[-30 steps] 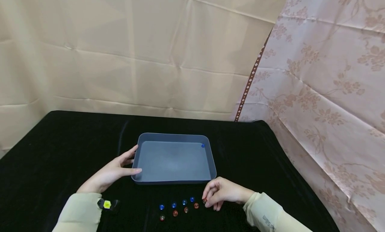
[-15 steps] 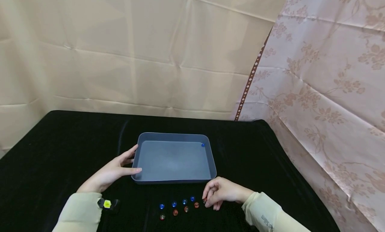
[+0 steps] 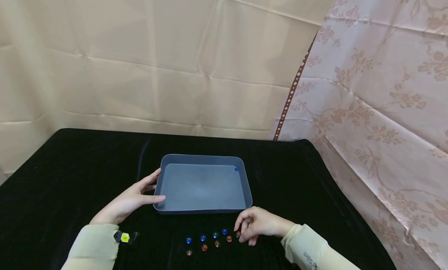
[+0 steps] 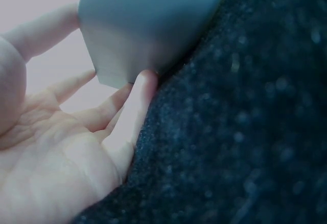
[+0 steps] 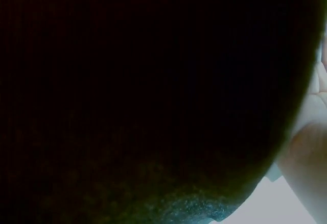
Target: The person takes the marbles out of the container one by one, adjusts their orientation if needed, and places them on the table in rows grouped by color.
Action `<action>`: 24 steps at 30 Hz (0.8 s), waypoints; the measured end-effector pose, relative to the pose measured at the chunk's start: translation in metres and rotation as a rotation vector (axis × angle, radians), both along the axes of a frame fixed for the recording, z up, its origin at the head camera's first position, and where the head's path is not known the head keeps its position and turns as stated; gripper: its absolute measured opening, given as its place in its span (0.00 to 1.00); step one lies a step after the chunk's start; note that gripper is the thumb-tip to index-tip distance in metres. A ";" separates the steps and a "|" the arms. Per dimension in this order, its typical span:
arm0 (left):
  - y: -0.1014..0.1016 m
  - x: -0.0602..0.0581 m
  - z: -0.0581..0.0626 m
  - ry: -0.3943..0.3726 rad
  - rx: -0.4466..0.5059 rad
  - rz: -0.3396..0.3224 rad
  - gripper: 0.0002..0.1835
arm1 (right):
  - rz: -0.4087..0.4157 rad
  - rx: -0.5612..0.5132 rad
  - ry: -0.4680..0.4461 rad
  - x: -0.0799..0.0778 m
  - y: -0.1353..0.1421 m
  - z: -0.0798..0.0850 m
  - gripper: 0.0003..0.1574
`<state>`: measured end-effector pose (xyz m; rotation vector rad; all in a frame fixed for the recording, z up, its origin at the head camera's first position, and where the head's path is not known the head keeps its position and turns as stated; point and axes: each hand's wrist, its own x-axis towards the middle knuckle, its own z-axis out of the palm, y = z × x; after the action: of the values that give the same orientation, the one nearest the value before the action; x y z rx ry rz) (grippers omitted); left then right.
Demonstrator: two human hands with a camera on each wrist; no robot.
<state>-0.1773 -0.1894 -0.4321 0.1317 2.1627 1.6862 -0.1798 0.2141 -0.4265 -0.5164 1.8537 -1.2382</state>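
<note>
My left hand point(image 3: 134, 198) holds the left side of a blue-grey tray point(image 3: 203, 211), its thumb over the rim and its fingers along the outside wall. In the left wrist view, several fingers lie under and against the tray's wall point(image 4: 143, 20). A single blue marble point(image 3: 236, 169) sits in the tray's far right corner. At the tray's near right corner, my right hand point(image 3: 260, 222) has thumb and forefinger curled round a reddish marble point(image 3: 238, 234) on the cloth. The right wrist view is mostly dark and hides the fingertips.
Two slanting rows lie in front of the tray: several blue marbles point(image 3: 203, 237) and, nearer, several reddish ones point(image 3: 204, 247). Black cloth point(image 3: 87, 176) covers the table. A cream curtain point(image 3: 175, 68) hangs behind, a floral one point(image 3: 385, 87) to the right.
My right thumb and forefinger have spread slightly, and the reddish marble between them shows more fully. The left hand and the tray stay where they were.
</note>
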 end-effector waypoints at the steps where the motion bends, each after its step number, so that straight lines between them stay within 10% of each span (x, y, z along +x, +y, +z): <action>1: 0.000 0.000 0.000 0.000 0.000 0.001 0.49 | 0.000 -0.003 0.001 0.000 0.000 0.000 0.17; 17: 0.001 0.000 -0.002 0.006 0.005 -0.002 0.48 | 0.065 0.010 0.027 -0.006 0.010 0.018 0.21; 24: 0.000 0.000 -0.001 0.007 0.009 -0.011 0.49 | -0.030 0.028 0.112 -0.017 0.009 0.038 0.22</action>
<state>-0.1778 -0.1898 -0.4331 0.1517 2.1565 1.6918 -0.1971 0.2234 -0.3881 -0.5541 1.9762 -1.2235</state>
